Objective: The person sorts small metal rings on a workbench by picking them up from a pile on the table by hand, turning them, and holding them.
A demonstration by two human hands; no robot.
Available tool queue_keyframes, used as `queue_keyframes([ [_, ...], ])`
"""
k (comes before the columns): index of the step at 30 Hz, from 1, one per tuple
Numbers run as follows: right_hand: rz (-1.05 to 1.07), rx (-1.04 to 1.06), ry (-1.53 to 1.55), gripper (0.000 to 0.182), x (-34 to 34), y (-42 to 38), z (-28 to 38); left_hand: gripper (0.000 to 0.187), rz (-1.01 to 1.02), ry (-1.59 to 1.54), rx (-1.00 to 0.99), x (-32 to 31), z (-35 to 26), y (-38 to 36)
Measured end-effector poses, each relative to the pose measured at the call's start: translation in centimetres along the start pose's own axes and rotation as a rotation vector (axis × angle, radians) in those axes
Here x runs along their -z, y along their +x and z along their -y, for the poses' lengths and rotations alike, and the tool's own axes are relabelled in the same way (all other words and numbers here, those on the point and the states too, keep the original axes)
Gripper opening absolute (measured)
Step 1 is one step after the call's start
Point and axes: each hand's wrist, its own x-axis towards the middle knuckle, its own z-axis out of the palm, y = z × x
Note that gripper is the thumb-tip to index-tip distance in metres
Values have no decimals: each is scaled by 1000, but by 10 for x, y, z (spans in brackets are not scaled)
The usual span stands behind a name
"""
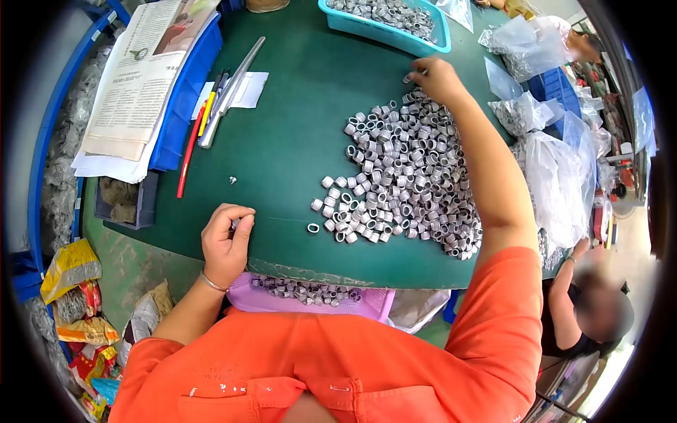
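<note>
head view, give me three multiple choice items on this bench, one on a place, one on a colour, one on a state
1. Where is the right hand?
A. far edge of the ring pile
B. on the newspaper
C. in the lap

2. What colour is the tray of rings at the top?
A. red
B. teal
C. black

3. How is the left hand?
A. flat and spread
B. fingers curled, pinching a small piece
C. out of view

A: it touches the rings at the pile's far side.
B: its rim is teal.
B: the fingers curl in on the green table.

I see the ring pile (405, 176) right on the bench (289, 141), tray (384, 21) far behind it, newspaper (141, 70) far left.
</note>
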Motion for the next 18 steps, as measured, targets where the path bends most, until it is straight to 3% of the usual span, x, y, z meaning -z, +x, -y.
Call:
queue_keyframes([
  [1,125,-73,-27,20,-5,5,5,6,-3,5,-1,0,0,-1],
  [3,144,-96,-66,21,-4,4,15,6,-6,-5,6,1,2,-1],
  [6,27,-27,410,19,5,-10,27,5,-5,-16,17,1,1,0],
  [7,31,-34,408,19,10,-24,35,5,2,-20,20,1,0,0],
  [9,119,-94,953,21,22,-59,53,5,7,-20,9,1,0,1],
  [13,158,-230,1499,24,21,-115,70,6,25,10,8,2,-1,1],
  [18,122,-195,1645,24,24,-142,72,6,7,10,0,0,-2,0],
])
